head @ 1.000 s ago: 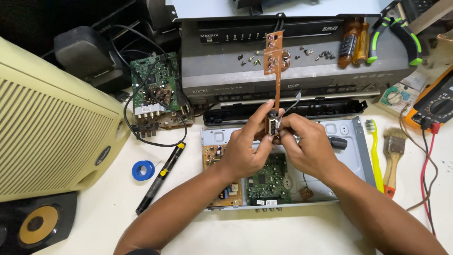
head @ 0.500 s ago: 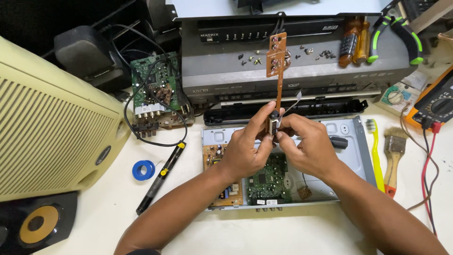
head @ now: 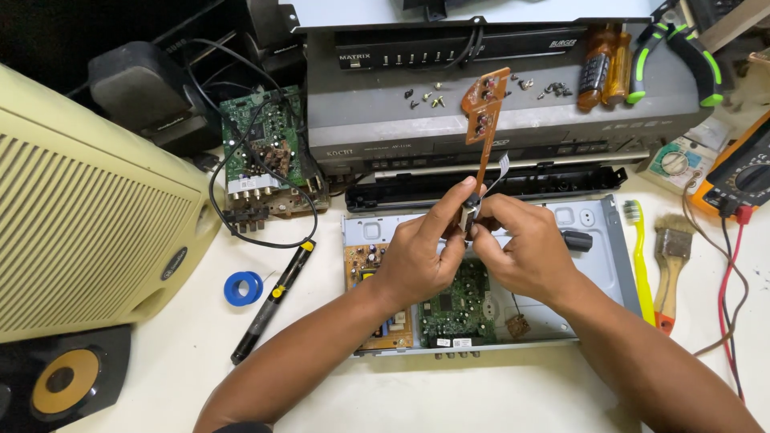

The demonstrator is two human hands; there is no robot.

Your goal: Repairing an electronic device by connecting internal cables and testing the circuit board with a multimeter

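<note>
My left hand [head: 421, 252] and my right hand [head: 521, 252] meet above an opened metal chassis [head: 597, 256]. Both pinch the lower end of a long narrow brown circuit strip [head: 484, 112] that stands upright between them. A small white ribbon cable [head: 500, 167] hangs off the strip just above my fingers. Inside the chassis lie a green circuit board [head: 459, 309] and an orange-brown board [head: 362, 265], partly hidden by my wrists.
A grey player [head: 513, 120] with loose screws, screwdrivers [head: 603, 72] and green-handled pliers [head: 682, 56] stands behind. A black front panel [head: 553, 180] lies before it. Left: cream speaker [head: 80, 232], green board [head: 261, 152], blue tape roll [head: 242, 287], black soldering iron [head: 269, 301]. Right: yellow toothbrush [head: 639, 256], paintbrush [head: 670, 265], multimeter [head: 742, 172].
The brown strip has tilted slightly, its top leaning a little to the right. My hands stay together at its lower end in nearly the same place.
</note>
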